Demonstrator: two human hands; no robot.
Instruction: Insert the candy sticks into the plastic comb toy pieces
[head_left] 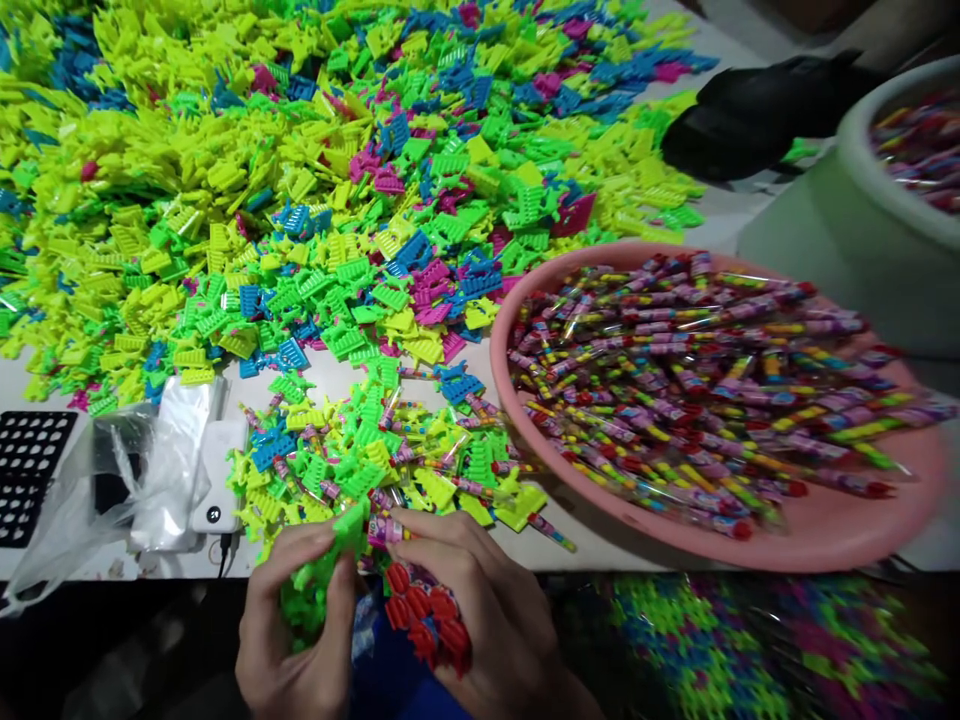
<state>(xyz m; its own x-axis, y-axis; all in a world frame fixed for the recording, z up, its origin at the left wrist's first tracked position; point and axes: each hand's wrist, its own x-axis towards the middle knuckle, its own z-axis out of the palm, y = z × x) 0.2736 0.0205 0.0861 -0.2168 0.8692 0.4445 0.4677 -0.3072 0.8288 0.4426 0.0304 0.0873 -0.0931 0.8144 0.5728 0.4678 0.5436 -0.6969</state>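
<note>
My left hand [296,620] is closed round several green plastic pieces [304,600] at the table's front edge, one pinched between thumb and fingertips. Beside it, my right hand [480,600] grips a bunch of candy tubes with red ends [427,615]; the pink-purple wrapper of one tube [384,530] touches the green piece. Just beyond both hands lies a small mixed heap of green, yellow and blue pieces [367,440] with candy tubes among them. To the right, a pink basin [825,550] holds many wrapped candy tubes [675,370].
A large pile of coloured plastic pieces [225,200] covers the table's back. At left are plastic bags [172,470], a white device with a cable [221,480] and a black perforated item [30,460]. A pale bucket [825,220] and black bag [750,115] stand at right.
</note>
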